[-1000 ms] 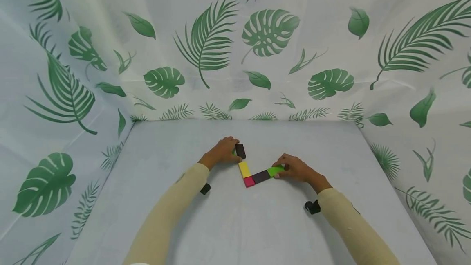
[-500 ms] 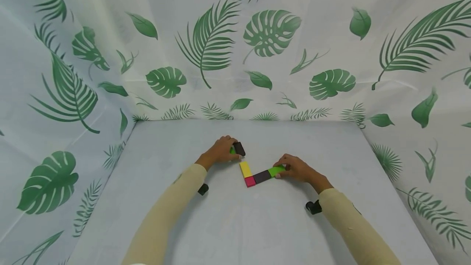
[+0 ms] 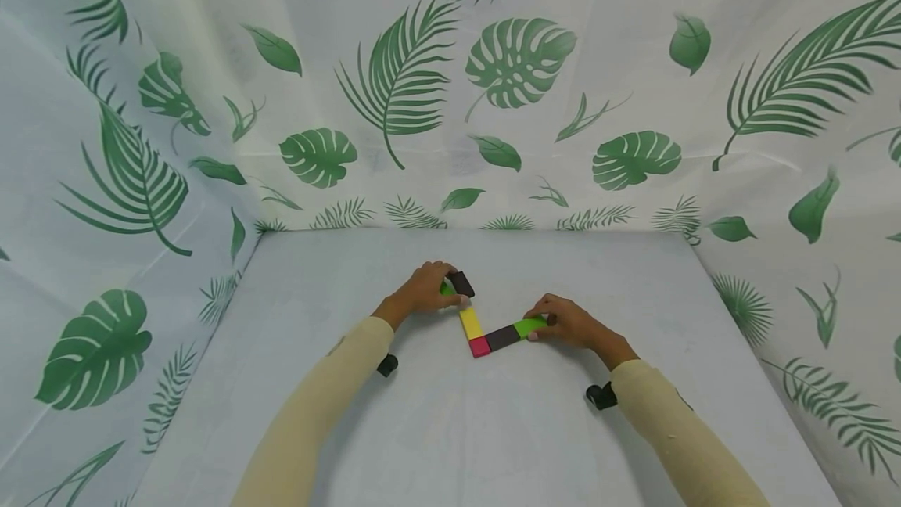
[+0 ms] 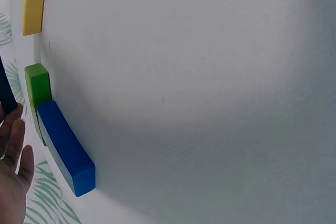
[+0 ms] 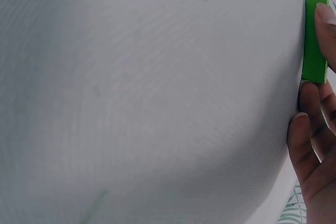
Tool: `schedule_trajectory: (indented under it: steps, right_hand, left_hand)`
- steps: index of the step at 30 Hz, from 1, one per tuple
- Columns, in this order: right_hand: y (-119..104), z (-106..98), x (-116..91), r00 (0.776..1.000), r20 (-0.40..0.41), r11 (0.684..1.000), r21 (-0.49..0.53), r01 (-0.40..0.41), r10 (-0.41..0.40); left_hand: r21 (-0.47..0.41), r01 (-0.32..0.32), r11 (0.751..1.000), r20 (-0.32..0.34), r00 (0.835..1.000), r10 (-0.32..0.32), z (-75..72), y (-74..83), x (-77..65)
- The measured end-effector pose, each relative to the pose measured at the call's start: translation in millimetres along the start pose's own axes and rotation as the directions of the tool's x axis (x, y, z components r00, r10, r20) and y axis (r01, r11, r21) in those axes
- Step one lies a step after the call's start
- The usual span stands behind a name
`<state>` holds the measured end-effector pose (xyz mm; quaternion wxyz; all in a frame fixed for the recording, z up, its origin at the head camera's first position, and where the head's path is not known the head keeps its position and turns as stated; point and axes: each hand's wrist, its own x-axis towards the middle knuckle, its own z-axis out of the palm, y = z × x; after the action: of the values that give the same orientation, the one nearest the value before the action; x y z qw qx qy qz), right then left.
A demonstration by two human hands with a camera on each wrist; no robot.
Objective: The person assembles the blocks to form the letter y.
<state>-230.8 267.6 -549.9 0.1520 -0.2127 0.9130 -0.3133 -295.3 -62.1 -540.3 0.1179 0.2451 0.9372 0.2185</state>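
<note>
Smooth blocks [image 3: 470, 325] on my matt table [image 3: 429, 444].
The blue block [image 4: 66, 148] is smooth-faced with a faint sheen, painted wood or plastic, I cannot tell which; the green block [image 5: 315, 38] on my right looks equally smooth. Close up, the table shows a fine, cloth-like grain. The creased leaf-print curtain [image 3: 422, 186] has a soft sheen, like thin cloth or plastic sheet. My sleeves [image 3: 313, 405] are matt, soft-looking cloth, and the black wrist pieces [image 3: 601, 396] look like plastic.
</note>
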Motion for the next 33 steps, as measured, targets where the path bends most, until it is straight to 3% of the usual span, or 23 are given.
schedule_trajectory:
  steps: [12, 33]
  right_hand:
    - [3.5, 1.4, 1.1, 1.000, 0.001, 1.000, -0.024, -0.003, 0.003]
    - [3.0, 1.7, 1.5, 1.000, 0.000, 1.000, -0.008, -0.002, 0.002]
  left_hand:
    - [-0.014, -0.023, 1.000, 0.006, 1.000, 0.023, -0.5, 2.7, -5.0]
    - [-0.017, -0.022, 1.000, -0.081, 0.996, 0.020, 2.8, -3.6, -8.4]
